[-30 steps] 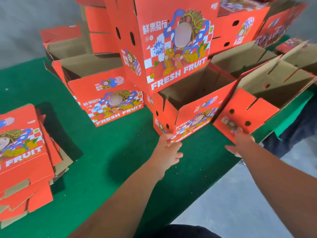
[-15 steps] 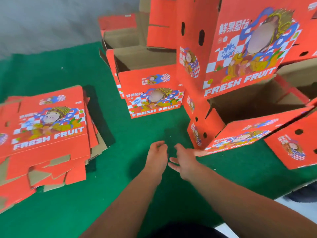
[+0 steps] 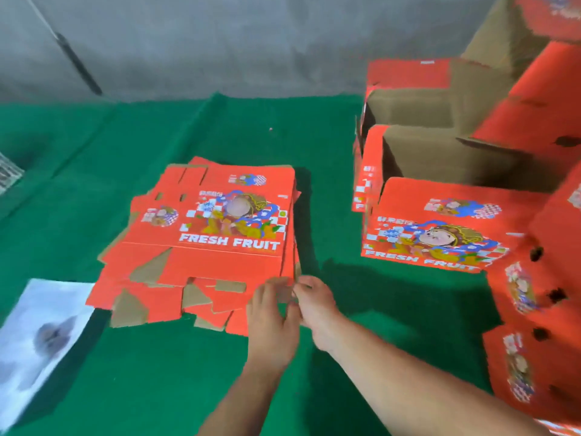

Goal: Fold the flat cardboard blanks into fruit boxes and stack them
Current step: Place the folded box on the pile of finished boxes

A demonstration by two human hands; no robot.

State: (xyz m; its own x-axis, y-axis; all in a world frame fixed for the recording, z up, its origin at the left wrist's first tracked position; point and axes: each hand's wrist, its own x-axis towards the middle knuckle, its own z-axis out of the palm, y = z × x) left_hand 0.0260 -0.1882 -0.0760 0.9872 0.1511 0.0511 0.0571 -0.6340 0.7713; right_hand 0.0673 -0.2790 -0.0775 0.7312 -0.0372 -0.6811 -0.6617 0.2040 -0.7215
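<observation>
A stack of flat red "FRESH FRUIT" blanks point(image 3: 213, 234) lies on the green table point(image 3: 176, 388), left of centre. Both of my hands meet at the stack's near right corner. My left hand point(image 3: 273, 322) reaches forward, its fingers stretched onto the corner flap. My right hand point(image 3: 314, 305) comes in from the right and touches the same corner edge; blur hides whether it pinches the cardboard. To the right stands a folded, open-topped box point(image 3: 440, 228), with another open box point(image 3: 408, 89) behind it.
A column of stacked folded boxes point(image 3: 540, 309) fills the right edge, close to my right forearm. A white printed sheet point(image 3: 41, 335) lies at the table's near left. A grey wall runs behind the table. Green cloth shows between the blanks and the boxes.
My view has swung left, from the folded boxes to the blank stack. Both hands left the open box, came together over the table and moved to the stack's near right corner.
</observation>
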